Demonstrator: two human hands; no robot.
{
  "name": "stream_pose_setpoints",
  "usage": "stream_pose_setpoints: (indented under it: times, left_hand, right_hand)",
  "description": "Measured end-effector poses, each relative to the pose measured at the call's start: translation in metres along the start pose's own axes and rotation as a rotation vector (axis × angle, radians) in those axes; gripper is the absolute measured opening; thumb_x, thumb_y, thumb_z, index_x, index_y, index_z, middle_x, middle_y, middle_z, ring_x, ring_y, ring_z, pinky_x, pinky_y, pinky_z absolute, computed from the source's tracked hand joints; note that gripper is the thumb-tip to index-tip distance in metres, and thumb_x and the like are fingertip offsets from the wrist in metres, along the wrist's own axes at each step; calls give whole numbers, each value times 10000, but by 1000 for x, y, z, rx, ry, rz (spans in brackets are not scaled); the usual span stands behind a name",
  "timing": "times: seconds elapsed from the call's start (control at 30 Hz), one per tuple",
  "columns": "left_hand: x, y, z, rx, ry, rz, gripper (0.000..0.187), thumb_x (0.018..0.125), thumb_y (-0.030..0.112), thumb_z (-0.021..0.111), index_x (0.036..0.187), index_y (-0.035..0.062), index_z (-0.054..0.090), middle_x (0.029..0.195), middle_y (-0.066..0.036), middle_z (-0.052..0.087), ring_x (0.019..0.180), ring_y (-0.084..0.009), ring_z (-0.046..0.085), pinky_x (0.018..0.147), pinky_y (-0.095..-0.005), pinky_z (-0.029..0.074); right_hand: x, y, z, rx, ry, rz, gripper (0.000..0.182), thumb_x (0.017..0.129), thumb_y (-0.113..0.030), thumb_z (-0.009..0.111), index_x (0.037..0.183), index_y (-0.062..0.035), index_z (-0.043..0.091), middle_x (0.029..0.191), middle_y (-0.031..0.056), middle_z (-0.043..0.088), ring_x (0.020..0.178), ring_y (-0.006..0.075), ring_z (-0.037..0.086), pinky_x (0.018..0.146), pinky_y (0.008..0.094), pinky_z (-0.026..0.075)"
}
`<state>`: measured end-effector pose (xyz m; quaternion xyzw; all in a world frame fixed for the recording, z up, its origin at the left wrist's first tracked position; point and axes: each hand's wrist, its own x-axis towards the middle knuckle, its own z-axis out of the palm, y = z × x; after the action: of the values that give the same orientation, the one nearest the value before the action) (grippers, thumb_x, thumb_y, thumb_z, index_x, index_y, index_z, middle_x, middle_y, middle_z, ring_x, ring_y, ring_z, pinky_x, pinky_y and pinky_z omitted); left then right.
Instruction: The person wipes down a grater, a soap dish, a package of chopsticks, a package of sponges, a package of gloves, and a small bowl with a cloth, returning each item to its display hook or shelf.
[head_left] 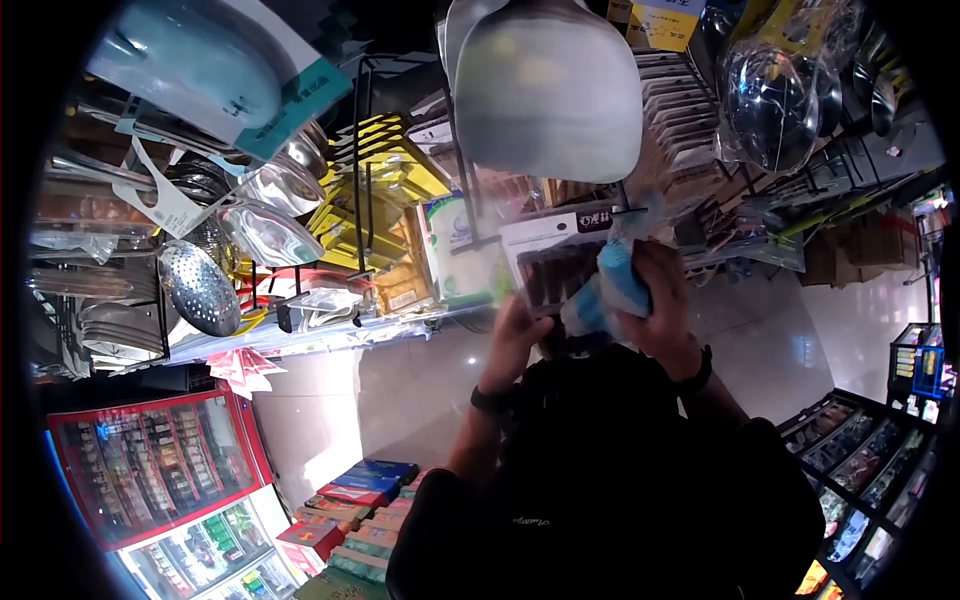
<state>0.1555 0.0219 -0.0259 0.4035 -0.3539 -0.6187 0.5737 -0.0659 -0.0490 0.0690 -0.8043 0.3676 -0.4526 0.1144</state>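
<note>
My right hand point(665, 305) is closed around a bunched blue-and-white cloth point(622, 278), which lies against the right side of a flat pack. That pack point(555, 265) has a white header and dark contents that I cannot make out. At its lower left edge, my left hand point(515, 340) grips the pack between thumb and fingers, with some fingers hidden behind it. Just above both hands hangs a large, smooth metal turner blade point(547, 95). A white-and-green packet point(462, 245) hangs to the left of the pack.
Hanging racks hold a slotted skimmer point(198, 288), yellow-carded goods point(375, 185) and wrapped ladles point(770, 105). A shelf edge point(330, 338) runs below. Stacked boxes point(350, 515), a red-framed display case point(160, 450) and a black rack point(865, 450) stand around the tiled floor point(390, 395).
</note>
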Motion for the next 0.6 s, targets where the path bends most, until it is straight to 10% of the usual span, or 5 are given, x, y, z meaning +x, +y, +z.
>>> stream_pose_setpoints:
  times: [0.6]
  left_hand:
    - [0, -10, -22, -110, 97, 14, 591, 878, -114, 504, 1432, 53, 386, 1309, -88, 578, 1141, -179, 597, 992, -317, 464]
  right_hand:
    - [-25, 15, 10, 85, -195, 93, 599, 687, -73, 693, 1272, -35, 573, 1247, 169, 603, 1080, 397, 588, 923, 463, 497]
